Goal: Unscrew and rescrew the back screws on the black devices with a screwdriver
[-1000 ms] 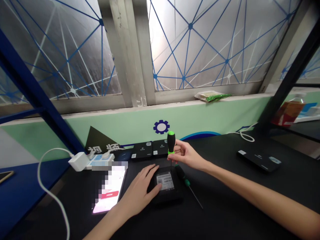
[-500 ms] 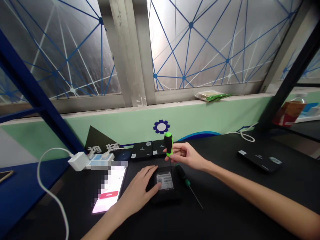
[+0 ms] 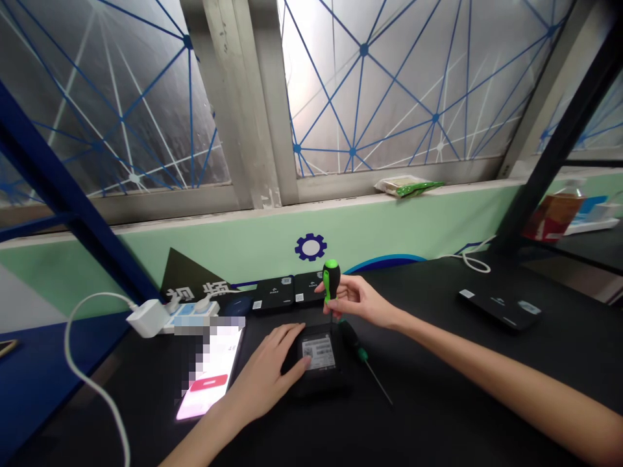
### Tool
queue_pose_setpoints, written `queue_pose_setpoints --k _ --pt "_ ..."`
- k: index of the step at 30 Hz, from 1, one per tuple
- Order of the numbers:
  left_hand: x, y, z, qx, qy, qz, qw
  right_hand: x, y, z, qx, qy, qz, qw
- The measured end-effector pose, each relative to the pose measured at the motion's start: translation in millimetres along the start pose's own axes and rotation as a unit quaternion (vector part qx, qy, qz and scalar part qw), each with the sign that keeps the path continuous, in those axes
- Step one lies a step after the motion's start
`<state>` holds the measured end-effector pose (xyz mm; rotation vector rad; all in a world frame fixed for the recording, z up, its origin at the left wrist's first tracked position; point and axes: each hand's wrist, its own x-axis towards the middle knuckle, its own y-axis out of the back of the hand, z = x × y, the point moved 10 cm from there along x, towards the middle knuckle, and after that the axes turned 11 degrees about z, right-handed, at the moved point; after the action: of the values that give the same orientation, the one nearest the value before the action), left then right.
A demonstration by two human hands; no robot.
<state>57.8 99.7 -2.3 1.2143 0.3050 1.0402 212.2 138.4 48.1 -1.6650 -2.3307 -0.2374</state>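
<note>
Between the fingertips of my right hand [image 3: 357,299] stands an upright screwdriver [image 3: 331,279] with a black and bright-green handle. Its shaft points down to the far right corner of a black box-shaped device [image 3: 321,383]; the tip is too small to make out. A white printed label [image 3: 318,352] covers part of the device's upper face. My left hand [image 3: 272,363] lies across the device's left side, fingers stretched out, thumb on the label's edge. Just right of the device, a second screwdriver [image 3: 363,355] with a dark handle and green collar lies on the table.
Two flat black boxes [image 3: 273,294] sit against the wall, and another black box [image 3: 500,309] lies at the right. Left of my hand is a lit phone [image 3: 209,383]. Behind it stands a power strip [image 3: 189,316] with a white charger [image 3: 146,318] and cable.
The screwdriver's handle has turned in my right fingers, its green stripe now facing left. My left hand stays on the device. The whole view has shifted slightly.
</note>
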Motion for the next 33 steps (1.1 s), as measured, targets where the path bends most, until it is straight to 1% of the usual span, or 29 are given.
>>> queue_pose_setpoints --k 3,5,9,13,16,22,25,28,33 --pt "-0.3 -0.7 0.4 -0.003 0.003 -0.006 1.000 -1.2 -1.4 -4.0 0.004 -0.004 -0.033 0.999" --pt "-0.2 -1.0 0.8 -0.002 0.004 -0.009 1.000 -1.0 -0.5 -4.2 -0.004 -0.008 -0.037 0.999" --pt "0.6 -0.8 1.3 0.000 0.004 -0.008 1.000 1.6 1.1 0.9 -0.016 -0.016 -0.012 1.000" --pt "1.1 -0.3 1.5 0.000 -0.005 0.001 1.000 3.5 1.5 4.7 0.000 -0.014 0.023 1.000" --pt "0.9 0.3 1.7 0.003 -0.013 0.007 1.000 3.0 1.3 3.8 0.006 -0.016 0.029 0.999" --pt "0.2 0.9 1.9 0.018 -0.009 0.001 1.000 0.9 -1.2 -1.8 0.001 -0.026 -0.027 0.999" --pt "0.7 3.0 4.3 0.021 -0.019 0.010 1.000 0.7 -1.2 -1.3 -0.011 -0.033 -0.046 0.998" --pt "0.9 2.8 4.2 0.022 -0.017 0.008 1.000 0.6 -1.2 -1.0 -0.022 -0.036 -0.048 0.998" --pt "0.4 0.6 2.7 0.016 -0.012 -0.005 1.000 0.8 -1.8 0.4 -0.021 -0.040 -0.030 0.999"
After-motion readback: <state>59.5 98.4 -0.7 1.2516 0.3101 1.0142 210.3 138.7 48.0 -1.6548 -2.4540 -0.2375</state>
